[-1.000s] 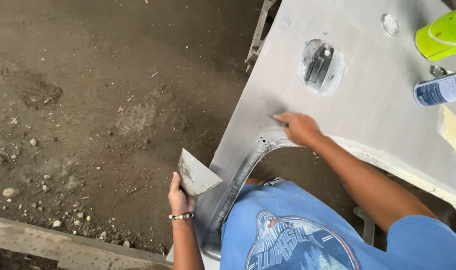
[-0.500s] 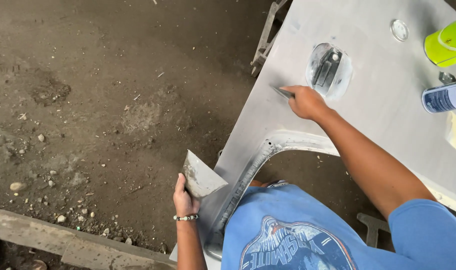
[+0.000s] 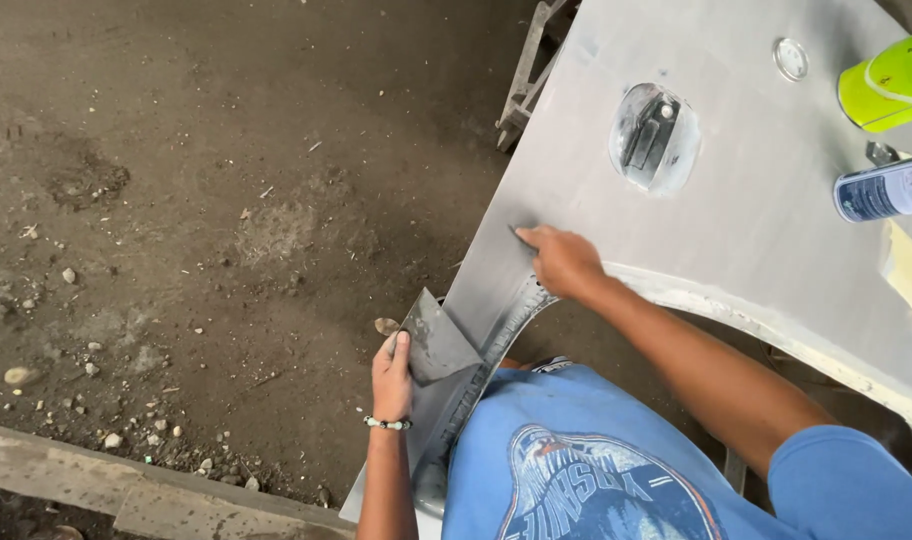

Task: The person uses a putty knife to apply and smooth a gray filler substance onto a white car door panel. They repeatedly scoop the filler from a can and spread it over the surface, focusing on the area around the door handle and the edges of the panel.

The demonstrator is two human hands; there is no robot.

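Note:
A grey primed car body panel (image 3: 736, 230) with a curved wheel-arch cut-out lies flat in front of me. My right hand (image 3: 564, 262) rests on it near the arch edge, fingers closed on a small thin spreader whose tip touches the panel. My left hand (image 3: 393, 377) grips a flat grey putty board (image 3: 438, 340) smeared with filler, held beside the panel's lower left edge. A beaded bracelet sits on my left wrist. My blue printed shirt fills the bottom of the view.
A recessed door handle pocket (image 3: 654, 135) and a small round cap (image 3: 791, 58) mark the panel. A lime-green container (image 3: 891, 82) and a lying spray can (image 3: 884, 190) sit at the right. Dirt ground with pebbles lies left; a concrete kerb (image 3: 156, 490) runs along the bottom.
My right hand went up the panel toward the handle pocket, then came back down to the arch edge. My left hand with the board stayed in place.

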